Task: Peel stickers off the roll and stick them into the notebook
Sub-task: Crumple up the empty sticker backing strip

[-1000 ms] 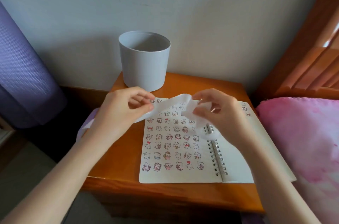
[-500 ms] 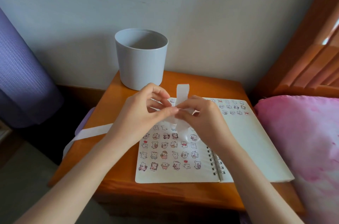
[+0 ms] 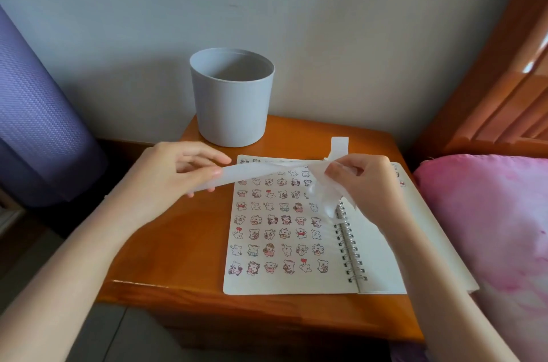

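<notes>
1. White translucent sticker strip (image 3: 252,173) spans between both hands above the open spiral-bound notebook (image 3: 284,281).
2. Left hand (image 3: 175,171) pinches its left end.
3. Right hand (image 3: 360,179) pinches its crumpled right part.

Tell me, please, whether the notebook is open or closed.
Open: the notebook lies flat, with both pages spread either side of the spiral binding.

My only camera rides on my head, facing forward and down, close above the bedside table (image 3: 178,243). The wall (image 3: 296,5) fills 12 o'clock, and the pink bedding (image 3: 489,213) lies at 3 o'clock.
</notes>
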`<state>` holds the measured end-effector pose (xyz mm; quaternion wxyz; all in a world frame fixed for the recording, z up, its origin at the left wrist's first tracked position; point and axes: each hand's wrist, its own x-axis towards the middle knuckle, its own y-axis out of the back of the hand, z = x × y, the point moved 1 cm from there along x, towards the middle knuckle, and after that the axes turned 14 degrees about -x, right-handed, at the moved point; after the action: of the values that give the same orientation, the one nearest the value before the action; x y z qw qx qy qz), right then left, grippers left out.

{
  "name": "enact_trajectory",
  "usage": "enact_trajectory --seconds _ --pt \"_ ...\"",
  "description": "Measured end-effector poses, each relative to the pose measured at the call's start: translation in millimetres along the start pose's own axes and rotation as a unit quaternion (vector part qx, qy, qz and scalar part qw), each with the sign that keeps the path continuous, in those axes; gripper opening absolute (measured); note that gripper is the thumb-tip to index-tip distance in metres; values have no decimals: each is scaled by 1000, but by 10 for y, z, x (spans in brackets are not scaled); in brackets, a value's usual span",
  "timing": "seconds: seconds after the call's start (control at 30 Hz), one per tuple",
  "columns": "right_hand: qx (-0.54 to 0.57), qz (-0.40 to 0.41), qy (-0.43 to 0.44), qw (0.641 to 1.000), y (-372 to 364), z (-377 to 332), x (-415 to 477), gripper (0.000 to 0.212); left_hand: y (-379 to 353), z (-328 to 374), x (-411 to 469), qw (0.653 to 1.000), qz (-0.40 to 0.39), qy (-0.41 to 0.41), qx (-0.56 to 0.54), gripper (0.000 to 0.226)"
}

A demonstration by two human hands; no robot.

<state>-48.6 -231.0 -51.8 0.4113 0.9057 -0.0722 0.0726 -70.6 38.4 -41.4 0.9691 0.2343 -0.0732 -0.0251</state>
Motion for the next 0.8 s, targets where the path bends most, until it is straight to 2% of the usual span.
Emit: enact_trajectory --seconds 0.13,0.2,0.27,0.37,0.5,0.6,0.8 --pt "0 -21 48 999 -31 -84 -49 9 -109 -33 14 998 47 -20 28 17" --pt "9 -48 74 996 -79 -148 -95 6 -238 -7 23 998 45 -39 29 16" --pt "-4 -76 104 992 -147 -235 -154 3 -383 48 16 998 36 -53 -1 17" --pt "14 -97 147 984 -248 -321 -221 12 -562 154 -7 996 28 -64 -62 16" --pt "103 -102 125 982 -299 -342 -226 7 -658 245 -34 980 -17 1 -199 23" --pt "159 -85 114 977 -329 -367 -220 12 -718 210 -49 974 -60 12 -216 37" --pt "166 -46 101 980 -367 -392 -245 14 -732 121 -44 970 -16 14 -241 42"
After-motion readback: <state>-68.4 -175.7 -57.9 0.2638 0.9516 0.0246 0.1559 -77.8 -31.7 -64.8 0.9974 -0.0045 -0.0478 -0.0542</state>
